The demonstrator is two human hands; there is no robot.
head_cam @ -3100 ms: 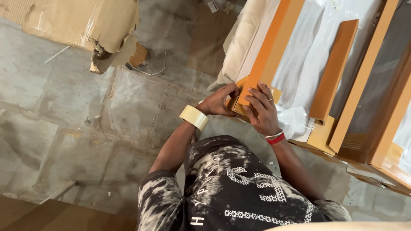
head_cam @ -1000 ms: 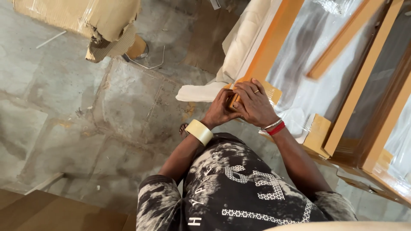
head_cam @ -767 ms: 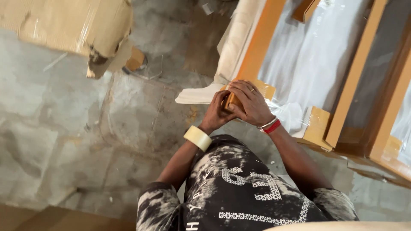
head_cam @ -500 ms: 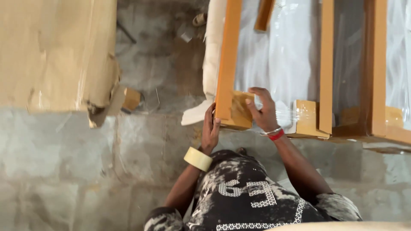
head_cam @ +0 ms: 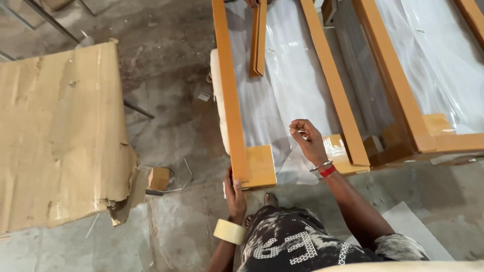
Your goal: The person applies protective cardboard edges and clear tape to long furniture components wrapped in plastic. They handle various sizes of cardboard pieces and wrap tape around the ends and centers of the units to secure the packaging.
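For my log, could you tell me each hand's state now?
Left hand: gripping the corner of the wooden frame.
Right hand: raised, fingers curled; contents cannot be told.

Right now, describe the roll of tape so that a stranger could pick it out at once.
Start at the long orange wooden frame lying over clear plastic sheet on the grey floor. At its near corner the left hand rests against the wood. Just behind that hand, the roll of tape sits round the wrist like a bracelet: a pale cream ring, while the right hand wears only thin red and metal bands.

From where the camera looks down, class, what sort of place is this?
Probably a furniture or joinery workshop: plastic-wrapped orange wooden frames lie on a rough stone floor, beside torn cardboard sheet.
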